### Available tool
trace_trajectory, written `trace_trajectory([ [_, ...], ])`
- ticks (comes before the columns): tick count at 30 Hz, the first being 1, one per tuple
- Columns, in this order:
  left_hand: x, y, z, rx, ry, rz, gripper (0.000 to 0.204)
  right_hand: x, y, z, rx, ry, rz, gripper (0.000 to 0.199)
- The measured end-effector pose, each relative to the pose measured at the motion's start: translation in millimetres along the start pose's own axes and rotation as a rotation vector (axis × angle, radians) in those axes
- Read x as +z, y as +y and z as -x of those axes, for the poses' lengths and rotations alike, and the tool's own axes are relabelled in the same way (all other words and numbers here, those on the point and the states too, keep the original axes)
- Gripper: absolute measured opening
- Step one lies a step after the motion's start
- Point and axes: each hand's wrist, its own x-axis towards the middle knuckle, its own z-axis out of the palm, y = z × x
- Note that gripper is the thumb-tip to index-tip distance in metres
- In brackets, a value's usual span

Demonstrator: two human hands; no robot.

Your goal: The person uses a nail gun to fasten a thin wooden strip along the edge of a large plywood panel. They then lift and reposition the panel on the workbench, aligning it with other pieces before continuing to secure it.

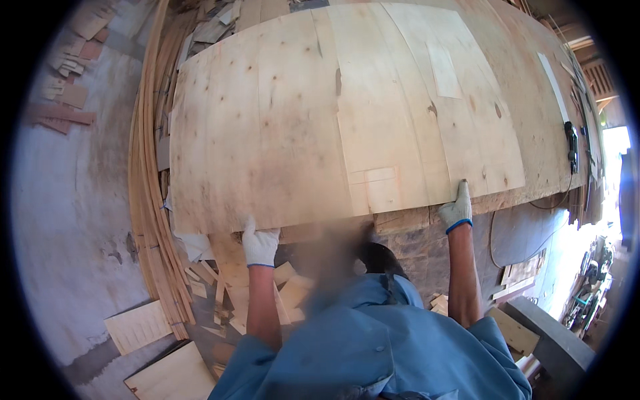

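A large pale plywood sheet (287, 127) with dark knots and patched seams lies over a wide wooden worktop (513, 87). My left hand (261, 245), in a white glove with a blue cuff edge, grips the sheet's near edge toward its left corner, the thumb on top and the fingers hidden underneath. Farther right along the same edge, my right hand (457, 212) holds the sheet in a matching glove. Its thumb points forward over the surface, and its other fingers are largely out of sight below.
Long thin wood strips (148, 173) are stacked along the left side. Offcuts (293, 287) litter the floor below the near edge. A black tool (571, 145) with a cord sits at the worktop's right. Boards (170, 373) lie at lower left; a grey beam (547, 340) stands at lower right.
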Motion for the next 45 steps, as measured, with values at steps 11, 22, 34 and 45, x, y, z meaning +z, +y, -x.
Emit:
trace_trajectory([
  [11,-5,4,-1,-0.031,0.147,-0.175,0.044,68,-113,57,0.448,0.169,-0.726,0.03],
  [22,0,8,-12,-0.055,0.169,-0.137,0.049,20,-22,8,0.164,0.028,-0.349,0.042],
  [34,31,11,-51,-0.005,0.165,-0.186,0.046,61,-43,-23,0.115,0.076,-0.246,0.041],
  [45,35,15,-67,-0.062,0.098,-0.161,0.046,48,-15,-56,-0.013,0.07,-0.042,0.028],
])
